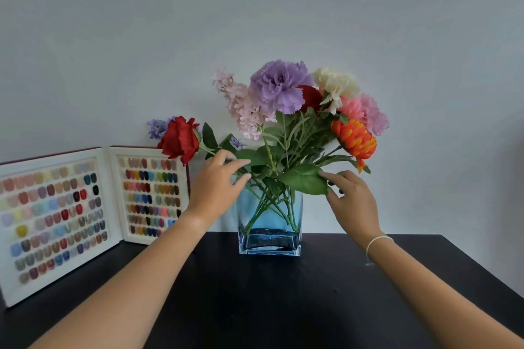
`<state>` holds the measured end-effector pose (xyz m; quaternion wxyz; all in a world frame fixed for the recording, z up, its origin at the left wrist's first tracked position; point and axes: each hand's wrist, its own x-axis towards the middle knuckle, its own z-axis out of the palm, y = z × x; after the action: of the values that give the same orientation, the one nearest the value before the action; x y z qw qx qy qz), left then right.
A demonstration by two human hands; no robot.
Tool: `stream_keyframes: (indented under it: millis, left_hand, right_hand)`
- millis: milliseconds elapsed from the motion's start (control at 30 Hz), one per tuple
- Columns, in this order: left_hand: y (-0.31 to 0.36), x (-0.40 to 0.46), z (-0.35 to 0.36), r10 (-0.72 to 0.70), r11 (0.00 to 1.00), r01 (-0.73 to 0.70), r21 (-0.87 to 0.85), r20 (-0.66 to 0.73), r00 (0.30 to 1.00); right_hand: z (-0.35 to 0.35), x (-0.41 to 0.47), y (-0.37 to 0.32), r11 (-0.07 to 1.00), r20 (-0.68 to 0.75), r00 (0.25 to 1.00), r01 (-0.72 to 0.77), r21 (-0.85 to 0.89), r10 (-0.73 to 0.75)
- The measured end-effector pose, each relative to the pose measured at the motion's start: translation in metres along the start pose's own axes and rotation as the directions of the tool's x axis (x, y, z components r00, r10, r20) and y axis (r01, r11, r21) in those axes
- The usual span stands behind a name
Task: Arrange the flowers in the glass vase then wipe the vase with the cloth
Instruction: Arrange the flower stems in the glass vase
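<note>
A square blue-tinted glass vase [269, 235] stands on the black table [255, 306] and holds a bunch of flowers: a purple carnation [279, 85], a cream one [336, 83], pink blooms, an orange bloom [354, 139] and pale pink sprays [243, 105]. A red rose [180, 139] leans out to the left. My left hand [218, 181] reaches into the stems at the vase's left rim, fingers spread around the rose stem. My right hand [350, 198] touches a large green leaf [304, 178] at the right rim. No cloth is in view.
An open white display book of coloured nail samples [85, 212] stands on the table's left side against the pale wall. The table's right edge [482, 272] runs diagonally at the right.
</note>
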<state>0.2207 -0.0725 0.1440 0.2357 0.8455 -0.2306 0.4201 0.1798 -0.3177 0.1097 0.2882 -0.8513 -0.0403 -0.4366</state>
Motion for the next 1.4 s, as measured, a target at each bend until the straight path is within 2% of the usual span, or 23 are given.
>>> stream_keyframes:
  millis: [167, 300, 400, 500, 600, 733, 900, 1033, 1133, 1233, 1300, 1400]
  left_hand:
    - [0.008, 0.003, 0.003, -0.068, 0.987, 0.067, -0.147, 0.001, 0.998]
    - [0.020, 0.019, 0.008, -0.215, 0.917, 0.200, -0.344, -0.006, 0.977]
    - [0.032, 0.034, 0.010, -0.258, 0.867, 0.239, -0.438, 0.015, 0.966]
    - [0.040, 0.046, 0.016, -0.318, 0.842, 0.304, -0.446, 0.046, 0.947]
    - [0.042, 0.052, 0.023, -0.380, 0.799, 0.381, -0.466, 0.100, 0.920]
    - [0.042, 0.054, 0.029, -0.391, 0.784, 0.398, -0.476, 0.118, 0.913]
    - [0.045, 0.059, 0.031, -0.362, 0.829, 0.360, -0.428, 0.080, 0.929]
    - [0.044, 0.075, 0.020, -0.273, 0.910, 0.278, -0.309, 0.060, 0.960]
    - [0.045, 0.089, 0.013, -0.211, 0.944, 0.223, -0.242, 0.075, 0.975]
    - [0.049, 0.087, 0.022, -0.157, 0.970, 0.182, -0.163, 0.156, 0.975]
    - [0.048, 0.078, 0.034, -0.179, 0.970, 0.206, -0.130, 0.188, 0.966]
    - [0.037, 0.071, 0.040, -0.243, 0.935, 0.276, -0.221, 0.168, 0.956]
  right_hand:
    - [-0.007, 0.001, -0.012, 0.997, -0.055, 0.996, 0.067, 0.034, -0.065]
    - [-0.014, 0.013, -0.034, 0.986, -0.117, 0.993, 0.047, 0.157, -0.028]
    - [-0.016, 0.030, -0.059, 0.969, -0.129, 0.992, 0.043, 0.243, -0.012]
    - [-0.011, 0.051, -0.080, 0.970, -0.108, 0.994, 0.017, 0.243, 0.009]
    - [-0.002, 0.066, -0.088, 0.985, -0.057, 0.997, -0.043, 0.168, 0.053]
    - [0.006, 0.079, -0.088, 0.986, -0.012, 0.995, -0.098, 0.137, 0.101]
    - [0.009, 0.088, -0.092, 0.984, -0.005, 0.995, -0.097, 0.148, 0.099]
    - [-0.001, 0.098, -0.084, 0.979, -0.064, 0.986, -0.144, 0.145, 0.154]
    - [-0.005, 0.099, -0.078, 0.977, -0.079, 0.981, -0.166, 0.133, 0.177]
    - [-0.005, 0.093, -0.074, 0.978, -0.077, 0.981, -0.167, 0.123, 0.177]
    - [-0.005, 0.090, -0.073, 0.971, -0.089, 0.976, -0.182, 0.157, 0.197]
    - [-0.008, 0.087, -0.071, 0.960, -0.100, 0.971, -0.193, 0.201, 0.216]
